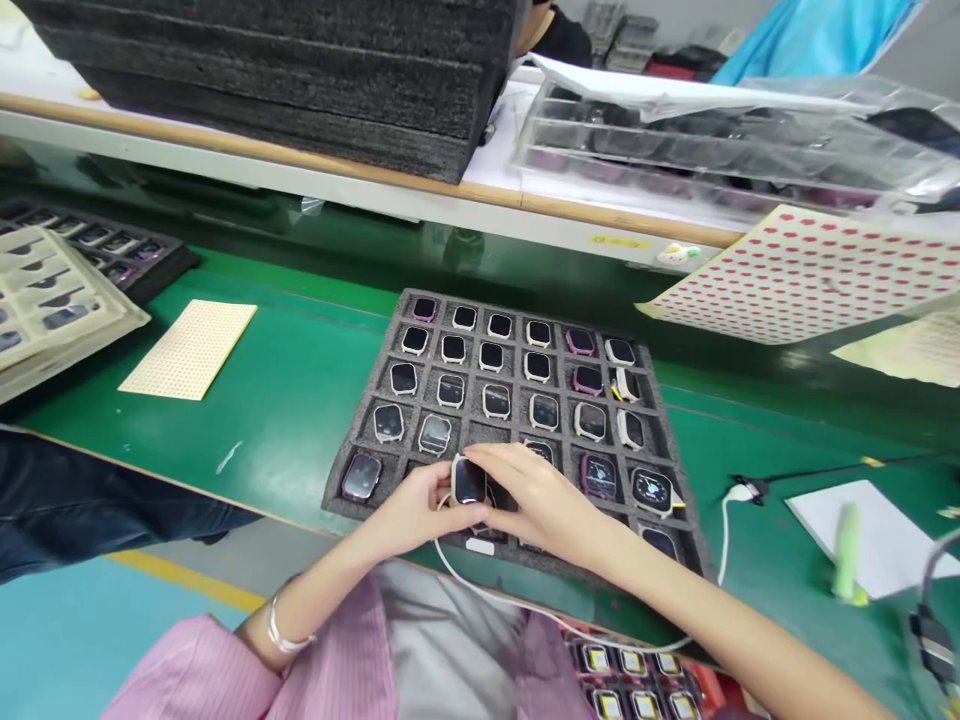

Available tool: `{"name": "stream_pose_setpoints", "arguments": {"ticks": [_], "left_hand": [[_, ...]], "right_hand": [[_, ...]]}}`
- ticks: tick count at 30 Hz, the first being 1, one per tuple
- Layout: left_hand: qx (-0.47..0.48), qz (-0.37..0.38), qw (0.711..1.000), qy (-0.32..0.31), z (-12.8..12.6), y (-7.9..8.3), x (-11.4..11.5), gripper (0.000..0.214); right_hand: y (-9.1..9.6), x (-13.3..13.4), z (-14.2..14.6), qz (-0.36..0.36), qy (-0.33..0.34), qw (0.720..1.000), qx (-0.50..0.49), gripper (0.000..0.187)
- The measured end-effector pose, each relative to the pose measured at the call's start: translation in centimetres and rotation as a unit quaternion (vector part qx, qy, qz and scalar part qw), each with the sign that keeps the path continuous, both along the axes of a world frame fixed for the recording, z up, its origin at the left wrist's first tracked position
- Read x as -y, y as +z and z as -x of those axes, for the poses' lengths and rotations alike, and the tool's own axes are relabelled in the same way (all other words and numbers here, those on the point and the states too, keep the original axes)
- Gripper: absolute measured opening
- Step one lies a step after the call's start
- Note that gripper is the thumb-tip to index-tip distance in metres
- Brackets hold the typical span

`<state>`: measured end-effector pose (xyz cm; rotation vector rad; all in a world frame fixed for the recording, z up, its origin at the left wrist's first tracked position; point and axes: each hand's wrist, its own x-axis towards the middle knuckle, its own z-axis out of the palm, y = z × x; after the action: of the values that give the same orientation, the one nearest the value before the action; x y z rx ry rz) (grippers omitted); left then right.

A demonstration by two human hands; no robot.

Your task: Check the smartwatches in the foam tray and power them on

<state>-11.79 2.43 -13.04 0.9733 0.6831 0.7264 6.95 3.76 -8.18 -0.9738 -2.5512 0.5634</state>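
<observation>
A smartwatch case with a dark screen and a pale frame is held upright between my two hands, without a strap. My left hand grips its left side, fingers and thumb closed round it. From the right, my right hand has its fingertips on the top edge and its thumb near the bottom. A white cable runs from behind the watch toward the right. Below lies a dark grey foam tray with several watch cases in its compartments; a few screens are lit. My hands hide some compartments.
At left are a cream perforated sheet and a stacked pale tray. Behind, a shelf holds black foam blocks and clear plastic trays. A red-dotted sheet hangs at right, above white paper and a green marker.
</observation>
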Motion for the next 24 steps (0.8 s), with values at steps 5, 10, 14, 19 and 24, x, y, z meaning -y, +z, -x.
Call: {"name": "stream_pose_setpoints", "arguments": {"ticks": [5, 10, 14, 19, 24], "left_hand": [[-0.063, -0.018, 0.997, 0.027, -0.2, -0.4, 0.8, 0.03], [-0.06, -0.019, 0.998, 0.015, 0.1, -0.3, 1.1, 0.034], [-0.04, -0.005, 0.999, 0.017, -0.1, 0.0, 1.1, 0.036], [-0.047, -0.006, 0.998, 0.039, -1.0, -0.1, 1.5, 0.037], [-0.05, -0.018, 0.997, 0.057, -2.1, 0.3, 2.0, 0.037]], "right_hand": [[-1.1, 0.2, 0.0, -0.031, 0.021, 0.999, -0.002, 0.042], [-3.2, 1.6, 0.0, -0.089, -0.019, 0.992, -0.088, 0.046], [-3.6, 1.2, -0.3, -0.071, -0.007, 0.99, -0.118, 0.047], [-2.6, -0.3, -1.2, -0.015, 0.056, 0.988, -0.144, 0.046], [-2.4, -1.1, -2.2, 0.011, 0.099, 0.981, -0.169, 0.049]]}}
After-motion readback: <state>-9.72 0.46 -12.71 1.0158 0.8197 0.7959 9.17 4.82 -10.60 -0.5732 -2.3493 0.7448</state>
